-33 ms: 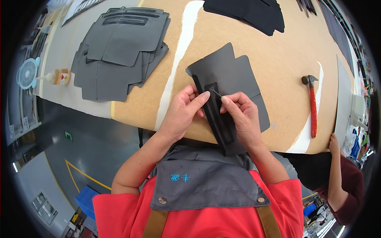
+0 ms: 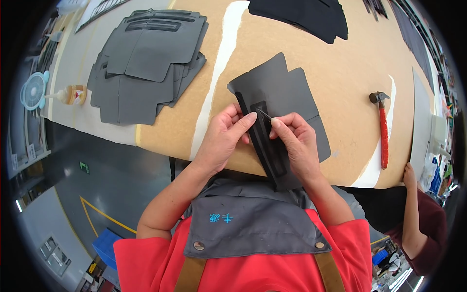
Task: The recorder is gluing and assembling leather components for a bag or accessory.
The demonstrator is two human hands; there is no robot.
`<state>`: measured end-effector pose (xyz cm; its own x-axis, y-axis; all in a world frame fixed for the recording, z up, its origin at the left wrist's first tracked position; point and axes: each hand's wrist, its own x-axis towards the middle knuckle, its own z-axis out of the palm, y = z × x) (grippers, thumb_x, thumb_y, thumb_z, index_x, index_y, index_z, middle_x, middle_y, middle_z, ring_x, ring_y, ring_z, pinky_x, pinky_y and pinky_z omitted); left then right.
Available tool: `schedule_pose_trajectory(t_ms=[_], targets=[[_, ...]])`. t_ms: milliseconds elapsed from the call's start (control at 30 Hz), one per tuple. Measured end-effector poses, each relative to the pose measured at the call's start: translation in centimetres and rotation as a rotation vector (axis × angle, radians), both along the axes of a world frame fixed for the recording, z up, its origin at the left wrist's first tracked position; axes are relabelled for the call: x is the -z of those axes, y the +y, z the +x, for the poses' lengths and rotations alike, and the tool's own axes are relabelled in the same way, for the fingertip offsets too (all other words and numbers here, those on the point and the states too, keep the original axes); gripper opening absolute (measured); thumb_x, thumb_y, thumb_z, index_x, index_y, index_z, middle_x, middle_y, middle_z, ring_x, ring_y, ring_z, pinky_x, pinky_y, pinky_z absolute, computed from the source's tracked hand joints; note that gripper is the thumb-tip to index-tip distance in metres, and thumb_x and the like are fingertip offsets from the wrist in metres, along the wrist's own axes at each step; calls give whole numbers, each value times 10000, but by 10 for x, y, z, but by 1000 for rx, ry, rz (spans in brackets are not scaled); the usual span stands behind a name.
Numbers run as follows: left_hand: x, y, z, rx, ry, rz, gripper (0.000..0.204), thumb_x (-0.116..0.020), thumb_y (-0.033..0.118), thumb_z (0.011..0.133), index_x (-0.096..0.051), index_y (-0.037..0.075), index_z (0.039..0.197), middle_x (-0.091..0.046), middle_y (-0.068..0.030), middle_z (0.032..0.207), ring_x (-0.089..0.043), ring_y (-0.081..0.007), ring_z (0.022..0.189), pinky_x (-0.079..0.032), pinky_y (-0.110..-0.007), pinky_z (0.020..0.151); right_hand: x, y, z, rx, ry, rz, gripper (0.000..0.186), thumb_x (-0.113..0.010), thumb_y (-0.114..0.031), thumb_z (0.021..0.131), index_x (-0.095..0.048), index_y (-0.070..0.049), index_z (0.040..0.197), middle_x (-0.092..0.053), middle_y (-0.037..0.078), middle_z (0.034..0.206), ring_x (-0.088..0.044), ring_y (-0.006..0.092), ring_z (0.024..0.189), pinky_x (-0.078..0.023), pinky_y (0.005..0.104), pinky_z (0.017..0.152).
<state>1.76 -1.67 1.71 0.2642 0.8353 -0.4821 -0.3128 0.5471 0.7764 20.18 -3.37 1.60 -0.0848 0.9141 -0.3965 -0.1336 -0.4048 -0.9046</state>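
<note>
A dark grey flat panel with stepped corners lies at the table's near edge, partly overhanging it. It has a black strip along its left side and a long narrow slot-like frame. My left hand is closed on the panel's left edge, its thumb on top beside the frame. Between thumb and fingers, my right hand pinches a thin pointed metal tool. Its tip reaches the upper end of the frame, near my left thumb. Whether it is tweezers or a needle is too small to tell.
Similar grey panels are stacked at the left. Black pieces lie at the far side. A red-handled hammer rests on the right. On the left are a glue-type bottle and a small blue fan. Another person's arm touches the table's right end.
</note>
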Motion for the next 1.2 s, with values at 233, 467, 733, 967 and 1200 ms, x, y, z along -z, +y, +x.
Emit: schedule_pose_trajectory(t_ms=[233,467,733,967,1200], targets=[[-2,4,-5,-17,41,20,320,-659,223,971,-583,22,1208,-671,-22,982,-608,-60,788,-486,-195,632,-4,-10,17,78,35,32,162,-630,-163,999,-611,-10,1050,-639,9,853,-600,58,815,-474,213,762],[-7,24,-15,241,234,-12,388,-759,262,903,-628,-12,1145,-701,-67,959,-656,-102,698,-509,-211,526,4,-5,51,-348,-129,243,215,-644,-181,966,-613,-3,1082,-665,56,906,-618,107,861,-486,259,785],[-19,4,-20,228,140,-186,348,-747,196,913,-622,-26,1150,-708,-124,1040,-724,-193,860,-582,-250,601,-5,40,68,-529,-177,260,269,-697,-251,933,-646,-8,1036,-680,62,905,-640,127,854,-501,284,783],[-19,-2,-16,154,74,-269,428,-716,236,937,-551,-35,1225,-689,-135,1075,-720,-206,884,-615,-279,649,-14,25,54,-399,-186,231,204,-649,-193,970,-633,-5,1046,-670,52,887,-632,112,839,-493,268,773],[-22,-19,-2,94,-49,-323,409,-701,210,952,-517,-59,1200,-644,-136,1125,-696,-226,973,-621,-335,747,-47,-56,36,-104,204,-192,235,-573,-175,1031,-567,-8,1195,-654,46,997,-587,81,995,-438,246,908]])
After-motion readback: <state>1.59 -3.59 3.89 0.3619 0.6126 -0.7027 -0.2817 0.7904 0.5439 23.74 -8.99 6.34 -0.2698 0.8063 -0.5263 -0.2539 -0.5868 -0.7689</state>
